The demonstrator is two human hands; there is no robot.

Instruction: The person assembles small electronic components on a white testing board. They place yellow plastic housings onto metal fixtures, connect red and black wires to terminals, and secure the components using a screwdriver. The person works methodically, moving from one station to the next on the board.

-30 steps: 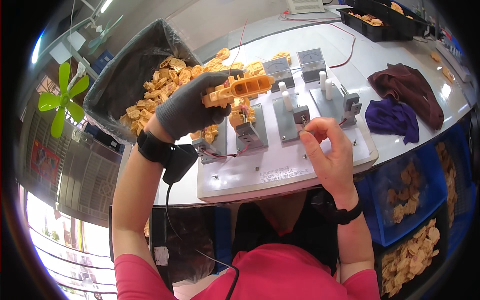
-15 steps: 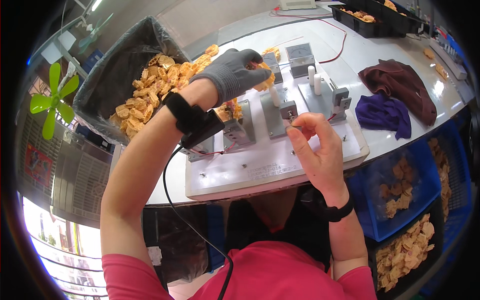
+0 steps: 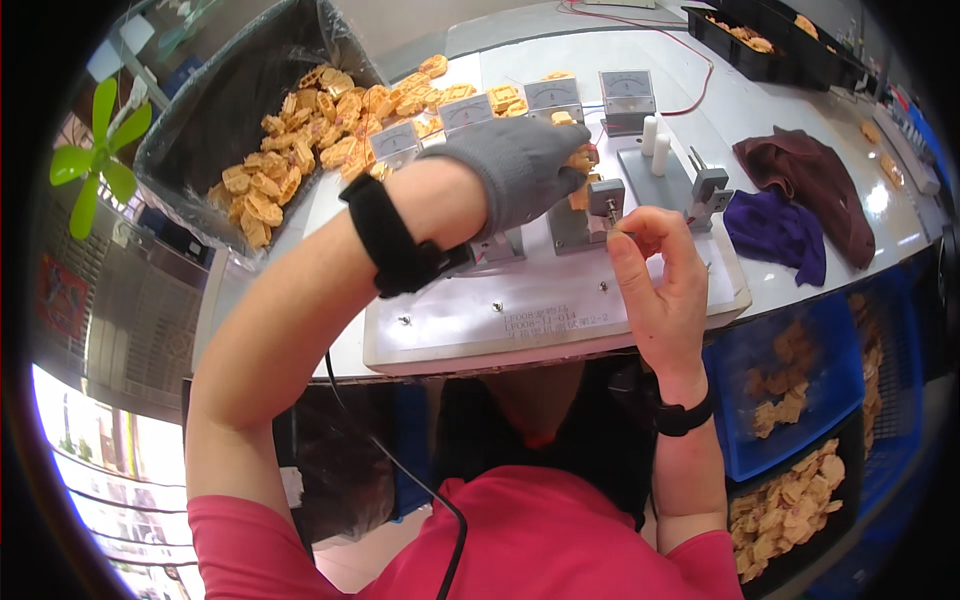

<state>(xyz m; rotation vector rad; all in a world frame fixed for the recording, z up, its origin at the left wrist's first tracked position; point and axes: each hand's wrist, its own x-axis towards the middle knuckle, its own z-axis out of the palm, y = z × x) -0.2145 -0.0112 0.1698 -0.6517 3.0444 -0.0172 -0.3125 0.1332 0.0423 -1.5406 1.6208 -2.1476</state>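
Observation:
My left hand (image 3: pixel 525 165), in a grey glove, reaches across the white test board (image 3: pixel 440 345) and grips a yellow-orange plastic part (image 3: pixel 581 160). The part is at a grey fixture, over the spot of its white post; whether it is seated cannot be seen. My bare right hand (image 3: pixel 660 285) pinches a small metal rod (image 3: pixel 613 212) on the near side of that fixture's upright block (image 3: pixel 605 193). To the right is another fixture, its grey plate (image 3: pixel 640 165) bearing two white posts (image 3: pixel 661 155). My left forearm covers fixtures farther left.
Several analogue meters (image 3: pixel 627 92) line the board's back. Beyond my left arm, a plastic-lined bin (image 3: pixel 190 165) holds many yellow parts. Brown (image 3: pixel 810 185) and purple cloths (image 3: pixel 770 230) lie at right. Below the table edge stands a blue crate (image 3: pixel 745 440); black trays (image 3: pixel 720 45) sit far right.
My left hand has brought the yellow part rightward and down to the fixture, hiding its white post. My right hand keeps its pinch on the metal rod. The view has shifted slightly.

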